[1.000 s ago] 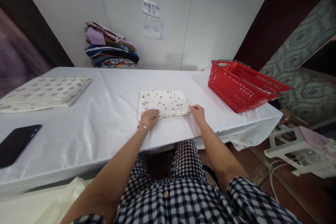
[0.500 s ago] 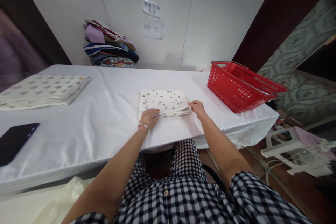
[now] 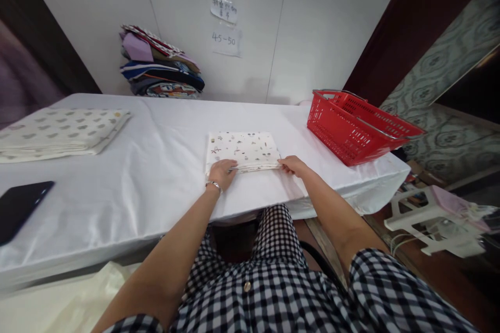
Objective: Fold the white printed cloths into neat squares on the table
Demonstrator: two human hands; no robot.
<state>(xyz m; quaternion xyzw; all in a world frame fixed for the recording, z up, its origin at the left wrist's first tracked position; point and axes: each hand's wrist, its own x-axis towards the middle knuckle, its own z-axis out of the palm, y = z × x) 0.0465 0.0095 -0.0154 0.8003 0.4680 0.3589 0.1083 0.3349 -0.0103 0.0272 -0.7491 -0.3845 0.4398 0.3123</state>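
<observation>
A folded white cloth [image 3: 244, 146] with small scattered prints lies flat in front of me on the white-covered table [image 3: 167, 177]. Its near edge shows several stacked layers. My left hand [image 3: 222, 173], with a bracelet at the wrist, is closed on the near left corner, the thumb reaching along the front edge. At the near right corner, my right hand [image 3: 292, 165] pinches the cloth's edge between thumb and fingers.
Right of the cloth stands a red plastic basket [image 3: 351, 132]. On the left lie another folded printed cloth [image 3: 66, 130] and a black phone [image 3: 23, 208]. Folded fabrics [image 3: 160, 70] are piled against the back wall. A white plastic stool [image 3: 429, 218] stands beyond the table's right end.
My right hand has come slightly down along the cloth's right edge, and the lifted near right corner now lies flatter. My left hand stays in place.
</observation>
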